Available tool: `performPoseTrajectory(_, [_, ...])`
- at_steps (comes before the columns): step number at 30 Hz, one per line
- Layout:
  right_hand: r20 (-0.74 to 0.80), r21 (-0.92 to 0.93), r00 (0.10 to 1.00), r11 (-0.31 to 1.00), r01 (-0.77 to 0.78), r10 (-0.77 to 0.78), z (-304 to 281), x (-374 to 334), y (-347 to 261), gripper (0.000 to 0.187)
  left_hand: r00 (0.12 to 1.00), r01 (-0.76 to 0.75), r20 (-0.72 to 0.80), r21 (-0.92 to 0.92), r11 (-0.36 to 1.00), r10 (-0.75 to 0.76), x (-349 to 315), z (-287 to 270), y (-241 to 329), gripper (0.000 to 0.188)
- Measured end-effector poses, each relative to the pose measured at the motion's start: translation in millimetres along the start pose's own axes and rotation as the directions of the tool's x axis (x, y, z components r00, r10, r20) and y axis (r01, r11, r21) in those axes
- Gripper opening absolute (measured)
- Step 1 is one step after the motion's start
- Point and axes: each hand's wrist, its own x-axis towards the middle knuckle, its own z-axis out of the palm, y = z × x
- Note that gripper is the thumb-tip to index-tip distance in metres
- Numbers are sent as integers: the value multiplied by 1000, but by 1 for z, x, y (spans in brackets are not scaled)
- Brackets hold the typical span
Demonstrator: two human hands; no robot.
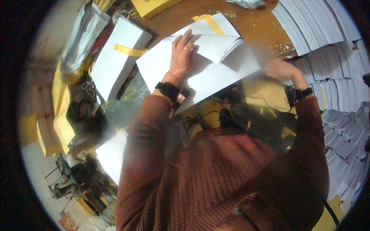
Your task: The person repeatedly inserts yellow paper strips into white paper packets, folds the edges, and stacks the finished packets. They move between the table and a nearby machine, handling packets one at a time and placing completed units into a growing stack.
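Large white sheets of paper point(231, 75) lie spread on the brown table. One sheet point(206, 40) is folded over at the far side, its loose corner curling up. My left hand point(183, 54) rests on the sheets at the left end of this fold, fingers stretched out and pressing on the paper. Off the right corner of the sheets is my right hand point(280, 70), smeared by motion; whether it holds anything is not visible. Under the fold's far side, a yellow paper strip point(214, 25) crosses another white stack.
To the left stands a white paper stack point(115, 57) with a yellow band point(129, 50). Tall piles of paper point(327, 61) line the right side. A yellow block point(154, 7) sits at the far edge of the brown table point(254, 23). Yellow scraps point(285, 133) lie low beside me.
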Motion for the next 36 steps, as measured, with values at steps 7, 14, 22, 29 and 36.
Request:
performPoseTrajectory(7, [87,118,990,988,100,-111,154,12,-65,20,1000,19,-11,-32,999,-19,-2,0,0,41])
performPoseTrajectory(14, [359,-139,475,457,879,-804,326,93,-146,16,967,252,99,-222,942,-235,-10,5,-6,46])
performPoseTrajectory(22, [448,170,864,971,169,-230,81,-7,-132,22,977,208,50,15,978,-208,7,-19,11,53])
performPoseTrajectory(29, [-363,23,918,983,179,-159,-86,74,-74,23,688,694,-338,47,719,-642,-46,-127,-36,34])
performPoseTrajectory(36, [-214,-816,779,546,189,-590,-97,147,-176,36,-20,952,-520,252,-175,-854,-156,-307,-157,59])
